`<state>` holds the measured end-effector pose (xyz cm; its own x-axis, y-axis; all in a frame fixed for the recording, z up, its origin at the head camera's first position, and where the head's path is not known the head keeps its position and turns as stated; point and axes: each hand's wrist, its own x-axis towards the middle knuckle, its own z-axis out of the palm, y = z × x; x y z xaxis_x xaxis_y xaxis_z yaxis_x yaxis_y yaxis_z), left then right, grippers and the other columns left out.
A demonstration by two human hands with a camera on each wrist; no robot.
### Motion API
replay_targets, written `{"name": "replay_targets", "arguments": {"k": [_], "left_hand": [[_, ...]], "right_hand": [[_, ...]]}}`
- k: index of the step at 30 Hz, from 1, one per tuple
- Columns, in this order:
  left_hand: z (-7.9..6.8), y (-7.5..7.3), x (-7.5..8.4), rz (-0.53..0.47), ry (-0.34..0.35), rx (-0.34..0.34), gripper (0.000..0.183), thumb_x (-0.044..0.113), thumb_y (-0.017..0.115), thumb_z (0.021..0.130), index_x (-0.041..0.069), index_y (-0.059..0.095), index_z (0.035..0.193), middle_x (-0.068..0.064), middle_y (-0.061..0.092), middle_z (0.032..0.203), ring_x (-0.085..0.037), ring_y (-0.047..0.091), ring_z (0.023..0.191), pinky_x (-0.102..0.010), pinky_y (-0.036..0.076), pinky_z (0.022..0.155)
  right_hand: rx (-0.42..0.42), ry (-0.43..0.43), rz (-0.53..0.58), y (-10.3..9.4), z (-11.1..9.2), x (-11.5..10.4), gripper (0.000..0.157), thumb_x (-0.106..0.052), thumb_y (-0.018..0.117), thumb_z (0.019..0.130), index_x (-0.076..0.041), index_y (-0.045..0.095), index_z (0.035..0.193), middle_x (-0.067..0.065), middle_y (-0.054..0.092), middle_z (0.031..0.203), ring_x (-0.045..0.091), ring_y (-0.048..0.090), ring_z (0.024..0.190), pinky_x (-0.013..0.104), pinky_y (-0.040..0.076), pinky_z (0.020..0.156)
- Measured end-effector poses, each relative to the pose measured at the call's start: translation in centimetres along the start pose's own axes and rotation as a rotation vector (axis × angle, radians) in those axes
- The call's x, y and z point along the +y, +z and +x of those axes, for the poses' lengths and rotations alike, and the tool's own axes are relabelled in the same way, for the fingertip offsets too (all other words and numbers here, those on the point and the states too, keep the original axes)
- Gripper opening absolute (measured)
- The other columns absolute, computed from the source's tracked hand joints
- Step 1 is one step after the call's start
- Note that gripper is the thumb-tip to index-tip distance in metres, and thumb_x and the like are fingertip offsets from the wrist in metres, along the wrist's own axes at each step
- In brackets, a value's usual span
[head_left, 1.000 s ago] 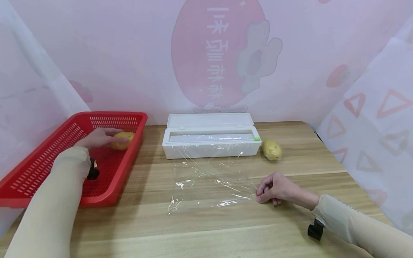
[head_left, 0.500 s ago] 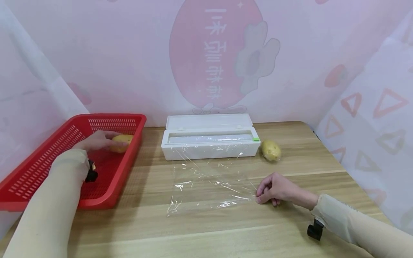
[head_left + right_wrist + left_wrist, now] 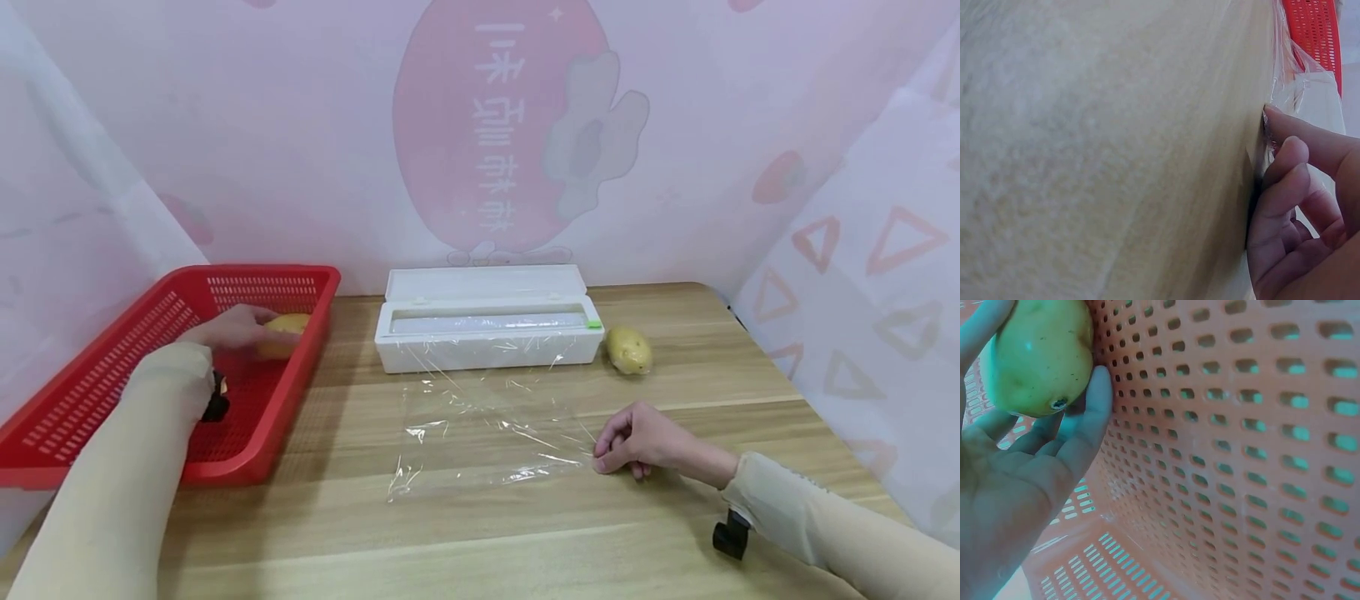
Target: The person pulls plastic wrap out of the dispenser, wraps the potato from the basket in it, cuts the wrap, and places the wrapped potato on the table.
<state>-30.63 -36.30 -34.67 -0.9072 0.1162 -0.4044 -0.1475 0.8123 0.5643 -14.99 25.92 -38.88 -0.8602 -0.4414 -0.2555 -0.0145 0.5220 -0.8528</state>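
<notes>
Inside the red basket (image 3: 273, 437), my left hand (image 3: 234, 327) holds a yellow potato (image 3: 291, 321) against the right side near the far end. The left wrist view has the thumb on one side of this potato (image 3: 1041, 356) and fingers curled under and around it. My right hand (image 3: 645, 437) pinches the near right corner of a sheet of clear cling film (image 3: 487, 446) at the tabletop. That sheet runs out, slightly wrinkled, from a white dispenser box (image 3: 491, 354) with its lid raised. A second potato (image 3: 629, 350), shiny as if film-covered, lies right of the box.
The wooden table (image 3: 450, 550) has its far edge against a pale printed backdrop (image 3: 322, 142). A green slider (image 3: 594, 324) sits at the right end of the box. The basket's slotted walls rise around the left hand.
The left hand shifts slightly on the potato and blurs, still in the basket. The right hand and the film stay in place. The view has turned a little.
</notes>
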Motion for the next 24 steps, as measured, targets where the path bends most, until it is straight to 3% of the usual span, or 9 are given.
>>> {"name": "replay_targets", "arguments": {"k": [8, 16, 24], "left_hand": [[-0.7, -0.4, -0.1, 0.032, 0.051, 0.015, 0.098, 0.06, 0.077, 0.073, 0.002, 0.04, 0.142, -0.018, 0.052, 0.125, -0.034, 0.049, 0.109, -0.04, 0.053, 0.077], [-1.4, -1.3, -0.6, 0.039, 0.101, 0.069, 0.087, 0.06, 0.072, 0.079, 0.007, 0.044, 0.142, -0.016, 0.052, 0.123, -0.034, 0.046, 0.111, -0.041, 0.05, 0.077], [-2.2, -1.9, 0.7, -0.005, 0.145, 0.127, 0.083, 0.06, 0.07, 0.082, 0.013, 0.043, 0.144, -0.014, 0.051, 0.125, -0.032, 0.043, 0.113, -0.04, 0.05, 0.075]], "right_hand": [[0.002, -0.011, 0.0, 0.1, 0.4, 0.0, 0.015, -0.009, 0.086, 0.075, -0.003, 0.074, 0.081, 0.007, 0.058, 0.057, 0.009, 0.046, 0.039, 0.02, 0.038, 0.038], [-0.005, -0.013, -0.005, 0.0, 0.8, 0.2, 0.015, -0.009, 0.086, 0.075, -0.003, 0.074, 0.081, 0.006, 0.058, 0.057, 0.008, 0.046, 0.039, 0.019, 0.038, 0.038], [-0.005, -0.009, -0.012, -0.5, 1.1, 0.1, 0.016, -0.009, 0.086, 0.074, -0.003, 0.073, 0.082, 0.006, 0.058, 0.057, 0.008, 0.047, 0.04, 0.019, 0.038, 0.039]]}}
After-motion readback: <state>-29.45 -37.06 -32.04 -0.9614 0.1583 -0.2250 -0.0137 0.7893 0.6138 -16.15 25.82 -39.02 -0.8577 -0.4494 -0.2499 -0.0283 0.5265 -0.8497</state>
